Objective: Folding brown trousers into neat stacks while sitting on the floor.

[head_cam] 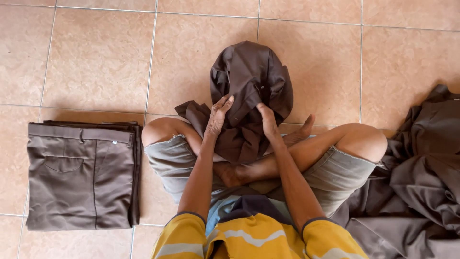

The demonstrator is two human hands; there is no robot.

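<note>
I sit cross-legged on a tiled floor. A crumpled dark brown garment (pixel 251 81) lies partly on the floor in front of me and drapes over my crossed legs. My left hand (pixel 218 116) grips its left side, fingers pressed into the cloth. My right hand (pixel 268 120) pinches the cloth near its middle, close beside the left hand. Both hands hold the same garment just above my shins.
A stack of neatly folded brown trousers (pixel 81 175) lies on the floor to my left. A loose heap of brown clothes (pixel 421 182) lies to my right, against my knee. Beige floor tiles (pixel 96 57) stretch ahead.
</note>
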